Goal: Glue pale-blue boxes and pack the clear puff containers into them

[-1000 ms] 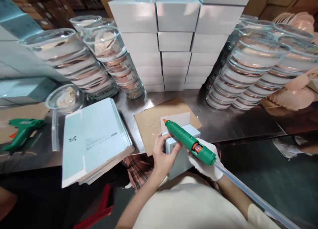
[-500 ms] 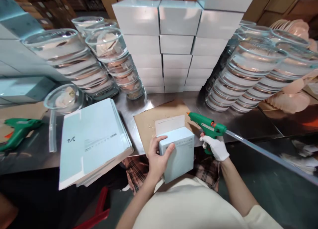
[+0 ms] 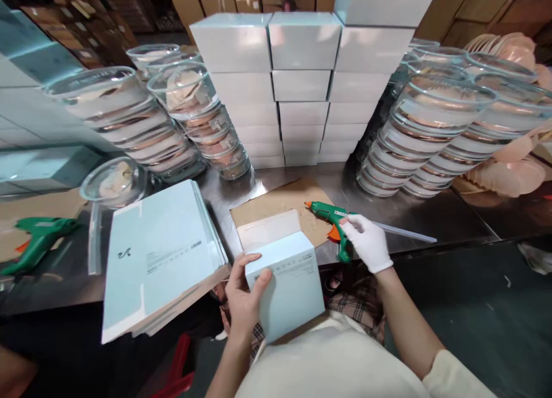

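Observation:
My left hand grips the left side of a pale blue carton, thumb on the printed face and fingers over the top edge. The carton tilts against my front, and its white flap stands open on the far side. My right hand, in a white glove, closes on the rear of a green glue gun. That gun lies low over the worktop, its orange nozzle pointing left above a brown cardboard sheet. A clear glue stick extends from its back.
Flat pale blue cartons lie stacked on the left, near another green glue gun. White boxes form a wall at the back. Stacks of clear round containers flank it on both sides. A red frame stands below.
My right hand has brought the glue gun left and down to the worktop, its grip moving to the gun's rear. The carton has shifted left and turned, its flap leaning further back.

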Available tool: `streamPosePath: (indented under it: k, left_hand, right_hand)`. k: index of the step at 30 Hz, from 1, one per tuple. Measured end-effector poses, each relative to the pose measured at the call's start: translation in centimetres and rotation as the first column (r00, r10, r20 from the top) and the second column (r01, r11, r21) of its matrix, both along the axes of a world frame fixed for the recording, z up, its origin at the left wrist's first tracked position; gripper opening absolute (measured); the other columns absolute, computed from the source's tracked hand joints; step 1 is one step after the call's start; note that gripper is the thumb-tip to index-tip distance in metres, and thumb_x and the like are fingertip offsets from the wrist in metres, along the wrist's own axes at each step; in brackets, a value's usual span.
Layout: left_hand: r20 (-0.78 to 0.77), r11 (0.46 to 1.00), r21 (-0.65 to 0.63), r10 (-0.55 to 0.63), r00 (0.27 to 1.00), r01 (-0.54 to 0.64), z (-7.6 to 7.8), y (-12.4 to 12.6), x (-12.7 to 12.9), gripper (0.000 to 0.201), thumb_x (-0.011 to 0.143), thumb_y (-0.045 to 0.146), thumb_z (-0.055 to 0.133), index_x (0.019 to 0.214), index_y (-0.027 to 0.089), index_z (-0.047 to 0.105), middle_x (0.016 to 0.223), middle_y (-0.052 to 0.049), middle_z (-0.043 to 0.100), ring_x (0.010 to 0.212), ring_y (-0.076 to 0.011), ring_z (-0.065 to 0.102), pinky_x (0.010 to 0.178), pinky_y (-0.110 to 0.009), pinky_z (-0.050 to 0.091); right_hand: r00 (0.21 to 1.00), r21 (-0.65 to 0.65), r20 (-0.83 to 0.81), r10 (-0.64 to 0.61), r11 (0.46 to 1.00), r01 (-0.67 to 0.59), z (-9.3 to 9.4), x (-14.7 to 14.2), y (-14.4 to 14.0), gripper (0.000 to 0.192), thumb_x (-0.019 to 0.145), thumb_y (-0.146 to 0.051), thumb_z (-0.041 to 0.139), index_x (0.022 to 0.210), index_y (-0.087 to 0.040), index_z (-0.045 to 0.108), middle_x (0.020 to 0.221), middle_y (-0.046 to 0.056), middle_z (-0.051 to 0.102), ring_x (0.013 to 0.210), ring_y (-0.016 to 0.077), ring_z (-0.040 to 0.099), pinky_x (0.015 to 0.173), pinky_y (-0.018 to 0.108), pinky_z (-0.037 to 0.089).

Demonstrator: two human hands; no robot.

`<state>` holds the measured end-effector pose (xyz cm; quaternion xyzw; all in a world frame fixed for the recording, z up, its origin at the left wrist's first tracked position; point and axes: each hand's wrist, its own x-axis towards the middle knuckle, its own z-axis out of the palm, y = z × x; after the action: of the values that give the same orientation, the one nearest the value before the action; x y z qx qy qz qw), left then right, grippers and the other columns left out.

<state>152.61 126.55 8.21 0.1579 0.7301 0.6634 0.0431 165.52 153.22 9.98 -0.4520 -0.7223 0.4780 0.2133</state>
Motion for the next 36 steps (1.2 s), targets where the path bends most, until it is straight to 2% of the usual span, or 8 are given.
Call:
streamPosePath:
  k: [4,7,13,22,25,28,31,36]
  left_hand:
    - [0.041,0.984,0.041,-0.177,0.983,0.175,-0.1,1.9,0.8,0.045,0.074,0.064,0.083,0.093,0.024,0.075,0.099,-0.006,0.069,0.097,-0.0259,0.067,0.083,-0.033,0.052]
    - [0.053,0.977,0.056,-0.207,0.977,0.204,-0.6,2.9,1.1,0.049,0.071,0.066,0.085,0.091,0.023,0.072,0.11,-0.011,0.071,0.12,-0.0338,0.066,0.093,-0.039,0.053]
    - [0.221,0.936,0.322,-0.222,0.95,0.144,-1.3,3.9,0.5,0.073,0.074,0.059,0.088,0.126,0.032,0.044,0.115,-0.007,0.073,0.107,-0.0252,0.074,0.092,-0.039,0.057]
    - [0.11,0.931,0.162,-0.346,0.932,0.327,-0.7,3.8,0.0,0.042,0.082,0.062,0.081,0.082,0.022,0.069,0.116,-0.012,0.068,0.122,-0.0317,0.067,0.103,-0.044,0.051]
    - [0.132,0.948,0.138,-0.305,0.943,0.287,-0.6,3.5,0.3,0.038,0.083,0.059,0.08,0.082,0.022,0.07,0.117,-0.011,0.07,0.122,-0.0305,0.066,0.105,-0.042,0.049]
    - [0.155,0.978,0.163,-0.153,0.976,0.127,-0.5,3.0,0.1,0.038,0.083,0.059,0.08,0.082,0.023,0.069,0.115,-0.009,0.072,0.117,-0.0286,0.068,0.105,-0.041,0.049]
    - [0.168,0.975,0.206,-0.118,0.979,0.082,-0.3,3.1,-0.5,0.04,0.08,0.059,0.083,0.079,0.022,0.068,0.114,-0.009,0.073,0.115,-0.0289,0.069,0.101,-0.04,0.051]
    - [0.253,0.956,0.233,-0.238,0.938,0.179,0.0,4.3,-1.2,0.05,0.073,0.069,0.085,0.077,0.021,0.07,0.116,-0.012,0.075,0.115,-0.0317,0.07,0.096,-0.04,0.053]
  right_hand:
    - [0.882,-0.362,-0.331,0.336,0.818,-0.448,0.8,-2.8,-2.7,0.056,0.07,-0.058,0.086,0.107,-0.016,0.078,0.107,0.009,0.08,0.096,0.0248,0.074,0.091,0.038,0.058]
    - [0.865,-0.423,-0.404,0.297,0.778,-0.465,0.8,-3.0,-2.8,0.06,0.063,-0.059,0.092,0.102,-0.015,0.079,0.101,0.008,0.081,0.091,0.0253,0.075,0.089,0.039,0.059]
    - [0.645,-0.012,-0.403,0.649,0.701,-0.713,1.6,-0.2,-1.2,0.089,0.071,-0.095,0.064,0.116,-0.02,0.079,0.135,0.015,0.072,0.131,0.0337,0.065,0.113,0.049,0.05]
    - [0.467,0.174,-0.242,0.85,0.512,-0.841,2.5,-1.1,-1.0,0.031,0.093,-0.048,0.074,0.113,-0.025,0.082,0.126,0.011,0.074,0.12,0.024,0.069,0.111,0.043,0.053]
    - [0.544,0.16,-0.28,0.791,0.598,-0.786,0.7,0.0,-1.5,0.034,0.093,-0.049,0.076,0.117,-0.027,0.08,0.14,0.011,0.067,0.134,0.0263,0.062,0.119,0.047,0.046]
    - [0.713,0.027,-0.415,0.566,0.791,-0.612,-2.2,1.7,-3.8,0.082,0.083,-0.069,0.079,0.153,-0.036,0.054,0.164,0.013,0.045,0.144,0.0299,0.054,0.117,0.049,0.048]
    - [0.74,-0.127,-0.486,0.465,0.8,-0.587,-5.2,2.9,-6.4,0.123,0.075,-0.087,0.071,0.17,-0.039,0.011,0.172,0.017,0.03,0.146,0.0342,0.052,0.115,0.052,0.049]
    - [0.784,-0.098,-0.445,0.432,0.847,-0.522,-6.2,2.7,-7.1,0.112,0.078,-0.081,0.073,0.163,-0.034,0.017,0.169,0.018,0.032,0.157,0.0355,0.038,0.129,0.052,0.031]
